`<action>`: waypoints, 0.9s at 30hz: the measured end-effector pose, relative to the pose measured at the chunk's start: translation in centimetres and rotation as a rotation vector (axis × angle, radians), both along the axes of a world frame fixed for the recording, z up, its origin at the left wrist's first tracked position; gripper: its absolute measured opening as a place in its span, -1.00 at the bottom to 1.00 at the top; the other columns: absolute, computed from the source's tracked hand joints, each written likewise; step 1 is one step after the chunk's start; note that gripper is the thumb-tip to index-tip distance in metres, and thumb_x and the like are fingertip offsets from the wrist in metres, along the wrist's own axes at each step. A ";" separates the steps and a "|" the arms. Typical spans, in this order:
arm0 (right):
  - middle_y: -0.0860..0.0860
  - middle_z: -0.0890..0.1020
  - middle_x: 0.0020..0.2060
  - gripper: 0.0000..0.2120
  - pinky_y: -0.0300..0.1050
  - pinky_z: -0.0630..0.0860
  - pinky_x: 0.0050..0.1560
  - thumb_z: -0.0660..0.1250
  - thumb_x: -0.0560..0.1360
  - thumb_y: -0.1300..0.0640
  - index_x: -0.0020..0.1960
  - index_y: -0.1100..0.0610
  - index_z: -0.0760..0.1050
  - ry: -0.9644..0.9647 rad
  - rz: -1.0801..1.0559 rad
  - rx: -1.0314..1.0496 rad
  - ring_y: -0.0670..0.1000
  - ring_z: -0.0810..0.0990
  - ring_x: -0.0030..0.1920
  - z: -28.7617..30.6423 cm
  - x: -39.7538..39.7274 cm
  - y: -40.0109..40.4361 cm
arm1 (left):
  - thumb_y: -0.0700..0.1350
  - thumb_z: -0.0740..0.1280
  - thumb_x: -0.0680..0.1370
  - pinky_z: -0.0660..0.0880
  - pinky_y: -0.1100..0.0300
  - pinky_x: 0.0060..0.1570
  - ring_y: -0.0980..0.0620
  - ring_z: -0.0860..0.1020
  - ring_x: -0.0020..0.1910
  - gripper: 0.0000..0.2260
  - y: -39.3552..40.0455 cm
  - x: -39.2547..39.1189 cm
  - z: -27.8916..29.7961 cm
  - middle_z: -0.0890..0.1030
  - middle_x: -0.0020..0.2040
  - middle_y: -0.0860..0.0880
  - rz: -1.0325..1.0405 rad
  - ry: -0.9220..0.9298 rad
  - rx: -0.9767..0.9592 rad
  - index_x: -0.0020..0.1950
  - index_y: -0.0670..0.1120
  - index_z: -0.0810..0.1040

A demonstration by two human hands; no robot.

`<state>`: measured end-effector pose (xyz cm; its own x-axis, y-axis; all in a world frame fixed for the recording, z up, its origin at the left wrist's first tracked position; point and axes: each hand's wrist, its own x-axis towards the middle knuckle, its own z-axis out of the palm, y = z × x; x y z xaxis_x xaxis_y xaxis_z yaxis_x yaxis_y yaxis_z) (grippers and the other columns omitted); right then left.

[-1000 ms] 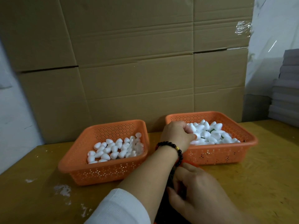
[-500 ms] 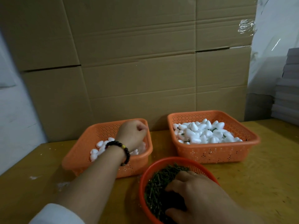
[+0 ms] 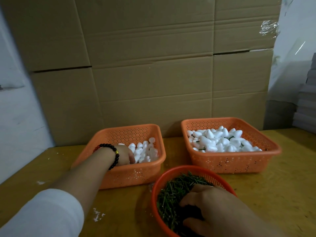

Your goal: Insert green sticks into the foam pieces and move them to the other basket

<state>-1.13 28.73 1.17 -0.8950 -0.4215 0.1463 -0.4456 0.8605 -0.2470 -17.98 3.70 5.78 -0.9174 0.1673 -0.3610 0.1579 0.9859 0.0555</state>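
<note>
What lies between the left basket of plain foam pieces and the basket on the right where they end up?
Nothing visible blocks the way. Between the left basket and the right basket there is only a bare strip of table. The round basket of green sticks sits nearer the person, below that gap, with the right hand in it.

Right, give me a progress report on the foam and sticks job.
Done: the right basket holds a heap of foam pieces, several showing green sticks.
In hand: the left hand reaches into the left basket among plain foam pieces; the right hand digs in the round basket of loose sticks. What either holds is hidden.
Left: the plain pieces in the left basket.
</note>
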 end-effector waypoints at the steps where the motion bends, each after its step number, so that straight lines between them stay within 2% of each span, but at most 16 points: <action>1: -0.27 0.45 0.10 -0.56 -0.20 0.38 0.17 0.25 0.43 -0.30 0.29 -0.31 0.35 -0.004 -0.002 0.000 -0.13 0.46 0.15 0.0 0.0 0.0 | -0.06 0.24 0.59 0.16 -0.01 0.46 -0.17 0.02 0.54 -0.63 0.2 0.0 -0.1 -0.08 0.58 -0.11 -0.034 -0.017 -0.047 0.41 0.07 0.42; 3: -0.26 0.45 0.10 -0.58 -0.20 0.38 0.17 0.26 0.45 -0.27 0.29 -0.29 0.36 -0.007 -0.003 0.006 -0.12 0.47 0.15 0.0 0.0 0.0 | -0.02 0.21 0.61 0.10 -0.07 0.48 -0.21 -0.09 0.54 -0.67 0.6 -0.1 -0.3 -0.14 0.58 -0.09 -0.069 -0.039 -0.108 0.37 0.16 0.44; 5: -0.24 0.46 0.09 -0.61 -0.24 0.34 0.13 0.26 0.46 -0.23 0.27 -0.25 0.38 0.003 0.003 0.017 -0.14 0.47 0.13 0.1 0.0 -0.1 | 0.05 0.19 0.61 0.05 -0.07 0.49 -0.22 -0.13 0.54 -0.65 1.0 -0.2 -0.4 -0.15 0.58 -0.08 -0.082 -0.035 -0.092 0.41 0.17 0.40; 8: -0.23 0.46 0.07 -0.67 -0.25 0.31 0.07 0.27 0.47 -0.20 0.22 -0.20 0.41 -0.003 0.008 0.022 -0.15 0.48 0.10 0.3 0.1 -0.2 | -0.04 0.20 0.63 0.15 0.17 0.39 -0.08 0.12 0.52 -0.55 2.2 -0.4 -0.5 0.09 0.57 -0.11 -0.070 0.026 0.056 0.51 -0.06 0.26; 10: -0.23 0.46 0.08 -0.70 -0.25 0.32 0.09 0.27 0.48 -0.18 0.19 -0.17 0.43 -0.006 0.010 0.025 -0.14 0.48 0.10 0.3 0.1 -0.3 | -0.10 0.22 0.63 0.19 0.20 0.36 -0.05 0.22 0.48 -0.55 3.0 -0.7 -0.7 0.22 0.53 -0.12 -0.119 0.060 0.071 0.51 -0.09 0.25; 13: -0.23 0.47 0.09 -0.72 -0.23 0.34 0.14 0.27 0.48 -0.17 0.16 -0.16 0.44 -0.018 0.003 0.016 -0.13 0.48 0.10 0.3 0.0 -0.3 | 0.04 0.17 0.63 0.07 0.10 0.45 -0.05 0.07 0.53 -0.54 3.0 -0.9 -0.9 0.08 0.56 -0.10 -0.198 0.012 0.028 0.52 -0.03 0.23; 17: -0.23 0.47 0.09 -0.73 -0.22 0.35 0.17 0.27 0.48 -0.16 0.15 -0.15 0.45 -0.020 0.006 0.012 -0.13 0.48 0.11 0.1 0.0 -0.3 | 0.11 0.20 0.60 0.13 -0.01 0.40 -0.14 0.13 0.49 -0.65 3.1 -1.0 -1.0 0.13 0.54 -0.09 -0.185 0.034 -0.048 0.38 0.11 0.43; 20: -0.23 0.47 0.08 -0.73 -0.21 0.35 0.16 0.27 0.47 -0.16 0.15 -0.15 0.45 -0.017 0.002 0.007 -0.11 0.48 0.11 0.0 -0.1 -0.3 | 0.11 0.20 0.59 0.13 -0.08 0.40 -0.17 0.13 0.48 -0.64 3.3 -1.1 -1.2 0.14 0.52 -0.11 -0.179 0.023 -0.068 0.38 0.11 0.42; 25: -0.24 0.47 0.08 -0.73 -0.21 0.35 0.16 0.26 0.46 -0.17 0.14 -0.16 0.45 -0.016 -0.002 0.006 -0.12 0.48 0.10 -0.1 -0.1 -0.3 | 0.11 0.20 0.59 0.05 -0.09 0.43 -0.18 -0.01 0.53 -0.63 3.0 -1.3 -1.4 -0.03 0.58 -0.09 -0.209 -0.016 -0.068 0.41 0.17 0.34; 27: -0.23 0.47 0.08 -0.72 -0.20 0.36 0.16 0.26 0.46 -0.18 0.15 -0.16 0.44 -0.016 -0.006 0.007 -0.11 0.48 0.11 -0.1 -0.1 -0.3 | 0.12 0.22 0.57 0.11 -0.07 0.40 -0.14 0.05 0.52 -0.64 2.9 -1.3 -1.4 0.07 0.56 -0.06 -0.210 -0.003 -0.073 0.37 0.23 0.36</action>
